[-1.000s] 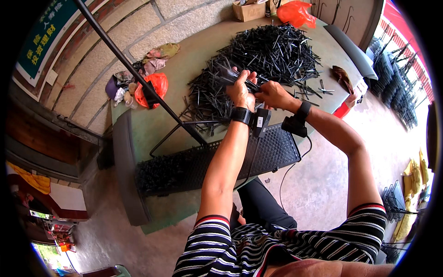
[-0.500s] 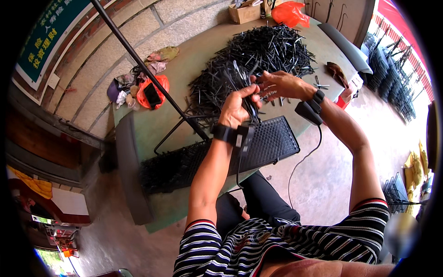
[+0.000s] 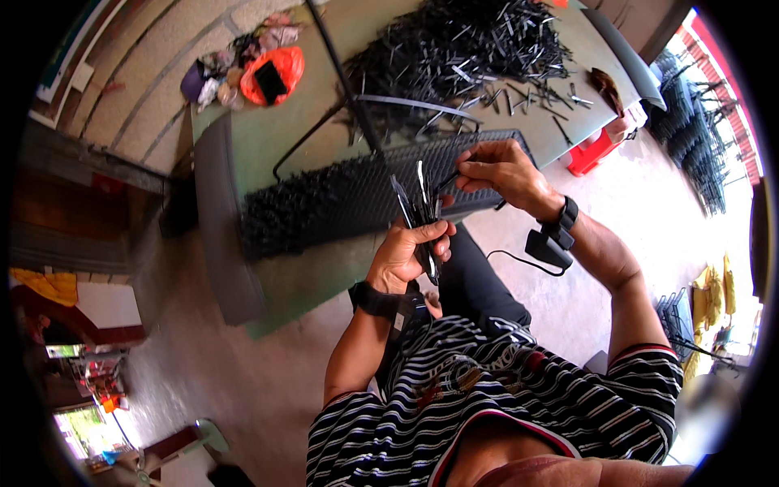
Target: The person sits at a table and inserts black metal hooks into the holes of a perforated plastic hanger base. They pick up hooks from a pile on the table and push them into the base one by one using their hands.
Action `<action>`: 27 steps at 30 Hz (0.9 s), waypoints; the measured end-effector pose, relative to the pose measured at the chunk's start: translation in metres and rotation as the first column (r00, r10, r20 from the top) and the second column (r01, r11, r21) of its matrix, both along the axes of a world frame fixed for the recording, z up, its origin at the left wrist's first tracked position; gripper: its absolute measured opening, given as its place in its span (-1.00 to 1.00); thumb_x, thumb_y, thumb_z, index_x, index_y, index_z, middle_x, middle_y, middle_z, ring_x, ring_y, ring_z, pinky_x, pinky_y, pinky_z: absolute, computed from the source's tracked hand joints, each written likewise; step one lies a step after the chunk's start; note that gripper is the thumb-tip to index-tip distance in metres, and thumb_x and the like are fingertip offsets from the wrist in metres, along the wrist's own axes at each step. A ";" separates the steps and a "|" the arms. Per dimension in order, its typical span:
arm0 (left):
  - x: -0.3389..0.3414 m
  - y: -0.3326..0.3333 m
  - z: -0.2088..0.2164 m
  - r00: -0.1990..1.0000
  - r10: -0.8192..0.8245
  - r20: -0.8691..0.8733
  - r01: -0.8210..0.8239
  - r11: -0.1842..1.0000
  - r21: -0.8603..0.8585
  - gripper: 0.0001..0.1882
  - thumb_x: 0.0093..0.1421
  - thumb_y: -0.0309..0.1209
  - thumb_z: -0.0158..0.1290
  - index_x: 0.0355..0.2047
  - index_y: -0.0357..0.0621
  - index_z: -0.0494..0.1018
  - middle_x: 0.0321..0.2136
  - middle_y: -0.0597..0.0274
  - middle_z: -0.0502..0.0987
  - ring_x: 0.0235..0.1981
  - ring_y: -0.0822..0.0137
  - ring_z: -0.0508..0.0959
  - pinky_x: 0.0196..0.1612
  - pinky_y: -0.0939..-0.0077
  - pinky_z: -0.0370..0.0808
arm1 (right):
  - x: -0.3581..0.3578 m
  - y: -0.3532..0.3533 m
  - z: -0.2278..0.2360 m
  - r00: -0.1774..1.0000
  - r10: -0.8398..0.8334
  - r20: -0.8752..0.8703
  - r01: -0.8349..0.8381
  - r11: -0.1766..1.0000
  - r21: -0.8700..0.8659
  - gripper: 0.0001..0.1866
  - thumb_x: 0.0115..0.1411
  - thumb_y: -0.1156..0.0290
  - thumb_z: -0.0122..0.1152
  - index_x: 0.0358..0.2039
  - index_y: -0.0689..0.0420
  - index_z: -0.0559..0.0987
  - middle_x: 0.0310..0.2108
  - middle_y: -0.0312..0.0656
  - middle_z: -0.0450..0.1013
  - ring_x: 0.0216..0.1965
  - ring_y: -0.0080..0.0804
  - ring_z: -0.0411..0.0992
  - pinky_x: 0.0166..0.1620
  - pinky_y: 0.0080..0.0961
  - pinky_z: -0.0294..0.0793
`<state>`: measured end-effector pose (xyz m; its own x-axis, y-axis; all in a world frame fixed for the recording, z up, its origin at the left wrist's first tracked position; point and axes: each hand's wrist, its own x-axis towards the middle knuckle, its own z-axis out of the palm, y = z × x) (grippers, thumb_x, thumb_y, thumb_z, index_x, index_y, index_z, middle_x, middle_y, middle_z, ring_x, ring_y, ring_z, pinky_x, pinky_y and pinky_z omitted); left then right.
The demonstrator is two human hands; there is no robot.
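My left hand is closed around a bundle of thin black strips, their upper ends fanned out and glinting. Just right of the bundle, my right hand pinches what looks like a single black strip, partly hidden by its fingers. Both hands are over the near side of a long black perforated tray on the table. Bristly black pieces stand packed together in its left part, while holes show through the middle and right. Behind the tray lies a large heap of loose black strips.
A dark metal pole rises at the tray's back edge. On the table's left are an orange plastic bag with a black phone and crumpled cloths. A red stool stands by the right edge; stacked black racks are beyond.
Both hands have come back from the heap toward my body. The left keeps its bundle, now held over the tray's near edge; the right has gone from spread fingers to a pinch.
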<state>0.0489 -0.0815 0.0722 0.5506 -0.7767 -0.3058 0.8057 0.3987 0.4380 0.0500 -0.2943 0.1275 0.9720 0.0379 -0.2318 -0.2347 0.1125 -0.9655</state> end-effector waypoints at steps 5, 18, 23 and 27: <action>-0.035 0.054 -0.032 0.954 0.253 -0.163 -0.249 0.967 0.043 -0.56 0.05 -0.46 0.16 -0.03 -0.09 0.35 -0.36 0.06 0.50 -0.56 0.33 0.47 -0.48 0.45 0.44 | -0.033 0.075 -0.041 0.922 -0.194 0.334 0.203 0.979 0.008 -0.89 0.12 0.62 0.11 -0.32 0.38 0.48 -0.47 -0.17 0.50 -0.39 -0.50 0.50 -0.30 -0.61 0.54; -0.046 0.147 -0.088 0.532 0.833 -0.154 -0.803 0.554 0.222 -0.78 0.07 -0.59 0.11 -0.25 -0.11 0.43 -0.29 0.11 0.51 -0.28 0.27 0.53 -0.25 0.35 0.51 | -0.032 0.195 -0.086 0.432 0.722 0.541 -0.197 0.661 -0.724 -0.55 -0.10 0.47 0.29 -0.13 0.27 0.47 -0.11 -0.01 0.35 -0.03 -0.09 0.31 -0.08 -0.29 0.42; -0.024 0.156 -0.073 0.203 0.838 0.507 -0.970 0.100 0.223 -0.87 0.04 -0.64 0.10 -0.37 -0.31 0.43 -0.50 0.25 0.51 -0.55 0.42 0.52 -0.49 0.57 0.49 | -0.022 0.225 -0.080 0.645 0.631 0.430 -0.284 0.721 -0.632 -0.24 -0.05 0.23 0.33 0.11 0.24 0.23 0.04 0.11 0.22 0.10 0.09 0.17 0.10 -0.18 0.25; -0.005 0.157 -0.119 0.024 0.499 0.866 -0.989 -0.114 0.094 -0.71 0.07 -0.55 0.11 -0.18 -0.32 0.40 -0.43 0.27 0.51 -0.42 0.50 0.49 -0.30 0.58 0.49 | -0.006 0.258 -0.090 0.691 0.573 0.441 -0.278 0.774 -0.569 -0.04 -0.11 0.16 0.39 0.20 0.24 0.07 0.14 0.15 0.09 0.15 0.09 0.13 0.12 -0.22 0.23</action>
